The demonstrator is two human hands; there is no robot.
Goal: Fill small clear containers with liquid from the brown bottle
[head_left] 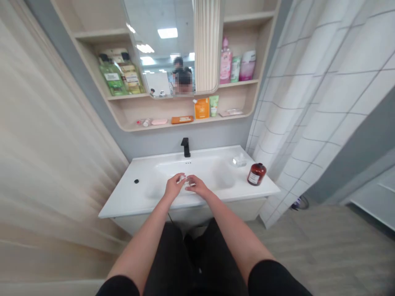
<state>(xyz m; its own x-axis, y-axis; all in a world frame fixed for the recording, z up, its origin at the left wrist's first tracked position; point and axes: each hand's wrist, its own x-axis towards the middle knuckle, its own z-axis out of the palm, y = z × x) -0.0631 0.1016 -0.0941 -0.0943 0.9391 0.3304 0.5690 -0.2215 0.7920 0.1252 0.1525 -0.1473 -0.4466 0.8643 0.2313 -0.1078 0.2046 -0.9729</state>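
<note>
My left hand (174, 186) and my right hand (197, 186) are close together over the front part of the white sink (210, 174). The left fingers are closed in a pinch on a small whitish piece (183, 178). Curled beside them, the right fingers hold a small clear object (190, 184), mostly hidden by the hand; its kind cannot be made out. Behind the hands, the black faucet (186, 148) stands at the sink's back edge.
An amber bottle (256, 174) stands on the right of the counter, near a clear plastic item (239, 160). A round black piece (136, 181) is at the left. Above hangs a mirror cabinet with an orange pouch (202, 108) and green bottles (113, 78). Curtains flank both sides.
</note>
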